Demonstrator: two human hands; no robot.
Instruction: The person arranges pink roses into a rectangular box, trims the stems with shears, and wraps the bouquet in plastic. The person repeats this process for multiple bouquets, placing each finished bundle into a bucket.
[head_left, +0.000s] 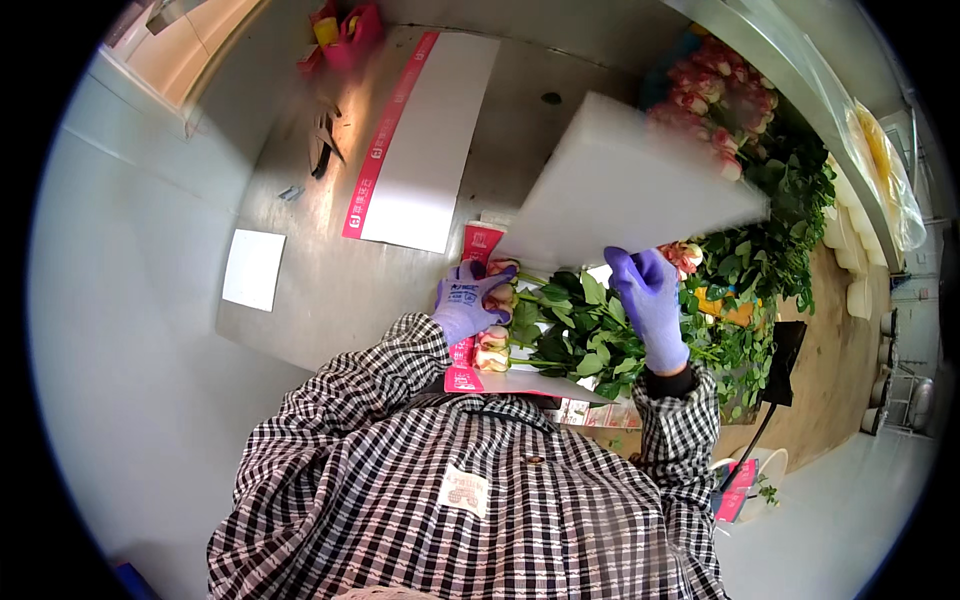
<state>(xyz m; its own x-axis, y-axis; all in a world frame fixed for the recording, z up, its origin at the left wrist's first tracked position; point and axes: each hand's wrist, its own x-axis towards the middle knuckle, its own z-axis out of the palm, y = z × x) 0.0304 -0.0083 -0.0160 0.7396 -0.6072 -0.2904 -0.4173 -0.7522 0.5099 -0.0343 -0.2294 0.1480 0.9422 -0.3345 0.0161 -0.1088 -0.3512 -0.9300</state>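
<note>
My left hand (466, 296), in a purple-coated work glove, rests on the heads of several pink and cream roses (493, 349) laid in a row on a wrapping sheet with a red printed band (482, 240). Its fingers are spread over the blooms; how firmly they press cannot be told. My right hand (646, 292), gloved alike, pinches the lower edge of a thin white sheet (630, 187), blurred and raised above the table. The leafy rose stems (585, 322) run rightwards from the heads, beneath and beside my right hand.
A white sheet with a red band (427, 142) lies on the metal table (322, 277). Pruning shears (323, 146), a small white card (254, 270) and a pink container (358, 37) are on the left. A pile of roses (705, 97) with foliage lies at the upper right.
</note>
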